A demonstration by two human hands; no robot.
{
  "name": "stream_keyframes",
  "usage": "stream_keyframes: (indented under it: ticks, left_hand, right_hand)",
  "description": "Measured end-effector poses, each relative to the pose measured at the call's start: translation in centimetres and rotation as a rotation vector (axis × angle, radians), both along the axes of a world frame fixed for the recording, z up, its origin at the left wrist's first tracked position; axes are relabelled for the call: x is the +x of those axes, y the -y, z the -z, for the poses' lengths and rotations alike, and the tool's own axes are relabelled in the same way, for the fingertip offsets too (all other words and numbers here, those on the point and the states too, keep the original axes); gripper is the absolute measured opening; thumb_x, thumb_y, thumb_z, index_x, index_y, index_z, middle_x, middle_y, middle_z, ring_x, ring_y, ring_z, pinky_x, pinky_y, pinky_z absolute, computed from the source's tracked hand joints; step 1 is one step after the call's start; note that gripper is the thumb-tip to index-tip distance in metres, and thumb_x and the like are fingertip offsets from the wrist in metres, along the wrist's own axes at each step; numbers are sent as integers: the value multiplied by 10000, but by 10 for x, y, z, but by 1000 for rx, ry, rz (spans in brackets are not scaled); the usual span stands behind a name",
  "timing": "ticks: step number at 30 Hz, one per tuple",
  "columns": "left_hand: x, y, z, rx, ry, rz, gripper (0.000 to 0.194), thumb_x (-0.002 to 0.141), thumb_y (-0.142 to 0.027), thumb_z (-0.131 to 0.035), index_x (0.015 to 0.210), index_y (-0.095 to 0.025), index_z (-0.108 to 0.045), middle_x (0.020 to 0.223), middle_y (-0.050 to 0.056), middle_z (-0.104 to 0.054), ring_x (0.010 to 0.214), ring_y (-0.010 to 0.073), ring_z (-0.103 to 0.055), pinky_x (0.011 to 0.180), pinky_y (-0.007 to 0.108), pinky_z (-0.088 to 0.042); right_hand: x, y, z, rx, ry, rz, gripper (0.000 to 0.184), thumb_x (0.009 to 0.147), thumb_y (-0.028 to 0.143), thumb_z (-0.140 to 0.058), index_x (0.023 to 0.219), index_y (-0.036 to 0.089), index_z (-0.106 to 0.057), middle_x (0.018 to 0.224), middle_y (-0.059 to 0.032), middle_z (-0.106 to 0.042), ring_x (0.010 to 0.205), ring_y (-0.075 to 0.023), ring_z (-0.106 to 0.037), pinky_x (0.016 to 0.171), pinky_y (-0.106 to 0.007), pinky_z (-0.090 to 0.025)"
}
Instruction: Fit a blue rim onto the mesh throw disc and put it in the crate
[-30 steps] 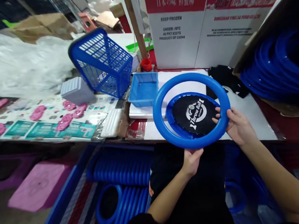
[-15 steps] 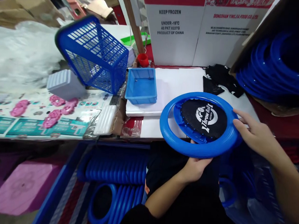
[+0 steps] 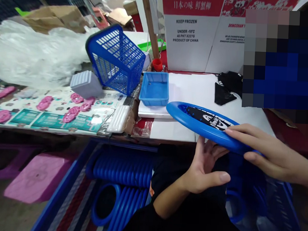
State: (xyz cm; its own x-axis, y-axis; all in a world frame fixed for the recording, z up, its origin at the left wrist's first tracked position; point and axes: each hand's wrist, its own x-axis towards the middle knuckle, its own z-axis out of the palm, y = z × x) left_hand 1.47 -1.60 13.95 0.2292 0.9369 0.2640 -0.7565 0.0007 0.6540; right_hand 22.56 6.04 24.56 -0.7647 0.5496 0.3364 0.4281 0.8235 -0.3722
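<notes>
The blue ring disc tilted over the near table edge, pinched at its right rim by the right hand; the left hand, fingers spread beneath, barely touched it, so it risked slipping

Your hands on the blue disc

Your right hand grips the tilted disc; your left hand spreads open beneath it.

Your single head-worn camera looks forward and down, close over the table edge; the upper right appears pixelated.
</notes>
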Motion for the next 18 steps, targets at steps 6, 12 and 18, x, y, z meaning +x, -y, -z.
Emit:
stream_keyframes:
  ticks: [6,12,18]
  left_hand:
    - [6,15,-4,14,-66,-82,1145,937,-489,-975,1828,-454,-258,1861,141,-463,1658,416,-576,1347,649,-516]
    - [14,22,2,-9,-17,-148,1232,914,-572,-970,1823,-482,-144,1784,162,-549,1566,432,-661,1263,649,-591]
    - [10,30,-16,-110,-6,-160,1390,789,-643,-1042,1848,-433,-166,1779,174,-570,1662,502,-552,1300,699,-547]
  right_hand:
    - [1,-6,-17,-59,93,-42,443,1187,567,-608,1514,330,-791,1229,-81,-893,990,-301,-881,840,-400,-733]
    - [-9,3,-19,65,-110,62,412,1231,493,-492,1234,242,-820,1036,-77,-841,886,-249,-816,781,-368,-626]
    - [-3,12,-26,82,-173,176,345,1209,451,-511,1235,274,-806,957,-37,-774,770,-223,-703,734,-398,-543]
